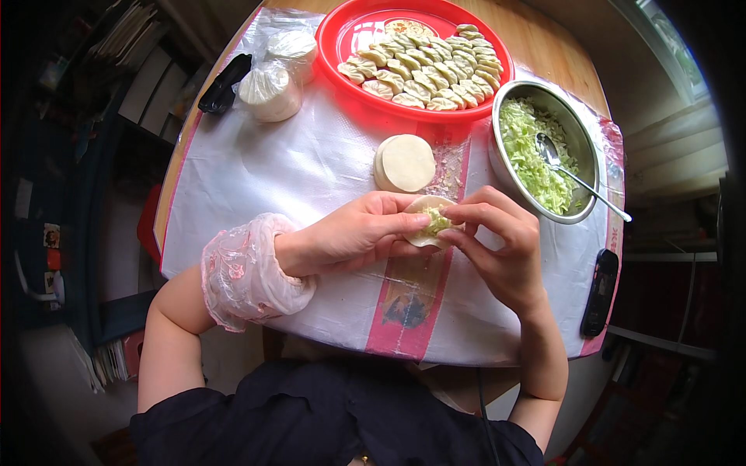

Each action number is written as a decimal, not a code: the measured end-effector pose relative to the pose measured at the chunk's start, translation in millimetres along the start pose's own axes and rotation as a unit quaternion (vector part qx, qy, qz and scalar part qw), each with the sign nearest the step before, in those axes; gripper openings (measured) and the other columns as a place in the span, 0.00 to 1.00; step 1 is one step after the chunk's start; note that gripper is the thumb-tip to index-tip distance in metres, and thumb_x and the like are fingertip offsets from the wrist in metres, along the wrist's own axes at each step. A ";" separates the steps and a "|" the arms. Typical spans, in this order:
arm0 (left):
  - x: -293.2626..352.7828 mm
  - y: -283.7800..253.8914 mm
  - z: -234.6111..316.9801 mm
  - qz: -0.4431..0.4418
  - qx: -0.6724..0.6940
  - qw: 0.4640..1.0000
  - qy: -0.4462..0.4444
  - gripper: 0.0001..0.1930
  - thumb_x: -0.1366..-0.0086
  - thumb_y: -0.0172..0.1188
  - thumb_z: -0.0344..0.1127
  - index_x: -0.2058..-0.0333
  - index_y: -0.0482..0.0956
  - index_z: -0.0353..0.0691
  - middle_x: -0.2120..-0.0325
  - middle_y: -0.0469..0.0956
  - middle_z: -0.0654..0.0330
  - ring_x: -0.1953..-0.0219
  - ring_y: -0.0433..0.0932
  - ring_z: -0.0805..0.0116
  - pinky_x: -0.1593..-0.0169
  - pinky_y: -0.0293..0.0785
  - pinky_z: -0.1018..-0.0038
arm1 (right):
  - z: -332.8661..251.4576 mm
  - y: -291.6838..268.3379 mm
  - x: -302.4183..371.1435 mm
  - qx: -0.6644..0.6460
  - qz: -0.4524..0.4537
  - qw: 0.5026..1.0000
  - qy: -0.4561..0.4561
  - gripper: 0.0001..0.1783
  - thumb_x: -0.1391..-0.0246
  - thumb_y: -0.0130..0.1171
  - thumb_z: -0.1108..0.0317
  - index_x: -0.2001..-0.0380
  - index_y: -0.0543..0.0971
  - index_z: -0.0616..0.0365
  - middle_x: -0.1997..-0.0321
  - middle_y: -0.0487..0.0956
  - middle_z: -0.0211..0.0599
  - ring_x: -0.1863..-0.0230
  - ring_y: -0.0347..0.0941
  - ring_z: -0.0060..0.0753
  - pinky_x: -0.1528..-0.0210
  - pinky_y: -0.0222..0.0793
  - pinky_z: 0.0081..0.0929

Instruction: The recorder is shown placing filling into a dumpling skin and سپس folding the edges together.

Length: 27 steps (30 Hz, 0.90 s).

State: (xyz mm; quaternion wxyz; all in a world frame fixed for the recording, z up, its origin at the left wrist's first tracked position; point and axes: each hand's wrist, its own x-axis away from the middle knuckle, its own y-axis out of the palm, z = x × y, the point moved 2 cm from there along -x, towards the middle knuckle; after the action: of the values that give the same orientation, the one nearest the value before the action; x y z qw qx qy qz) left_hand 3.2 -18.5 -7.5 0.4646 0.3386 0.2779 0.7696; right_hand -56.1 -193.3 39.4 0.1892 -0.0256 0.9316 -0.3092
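Note:
Over the middle of the table, my left hand (pixel 365 227) holds a round dumpling wrapper (pixel 420 238), its thumb on top and its fingers underneath. A small heap of chopped green filling (pixel 437 220) lies on the wrapper. My right hand (pixel 501 237) pinches with thumb and fingertips at the wrapper's right edge, beside the filling. Just beyond my hands sits a short stack of round wrappers (pixel 406 164). To the right, a steel bowl (pixel 588 159) contains shredded green filling, with a metal spoon (pixel 579 180) resting in it, handle over the rim.
A red round tray (pixel 330 58) with rows of folded dumplings (pixel 435 70) stands at the back. Plastic-wrapped wrapper stacks (pixel 270 93) and a black object (pixel 225 83) lie back left. A black handheld device (pixel 600 293) lies near the table's right edge. A plastic sheet (pixel 326 171) covers the table.

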 end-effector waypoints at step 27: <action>0.3 -2.0 1.6 -0.002 0.007 1.000 0.022 0.18 0.29 0.48 0.31 0.44 0.67 0.30 0.49 0.73 0.55 0.48 0.75 0.69 0.43 0.73 0.74 | -0.2 -2.7 -0.7 0.027 0.026 0.999 -0.009 0.11 0.59 0.66 0.81 0.68 0.81 0.61 0.70 0.74 0.37 0.68 0.72 0.36 0.66 0.69 0.30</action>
State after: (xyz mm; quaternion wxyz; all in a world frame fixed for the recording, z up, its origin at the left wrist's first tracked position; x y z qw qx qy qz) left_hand 5.5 -17.3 -7.9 0.4571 0.3244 0.2944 0.7740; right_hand -55.7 -195.3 41.3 0.2065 0.0014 0.9215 -0.3290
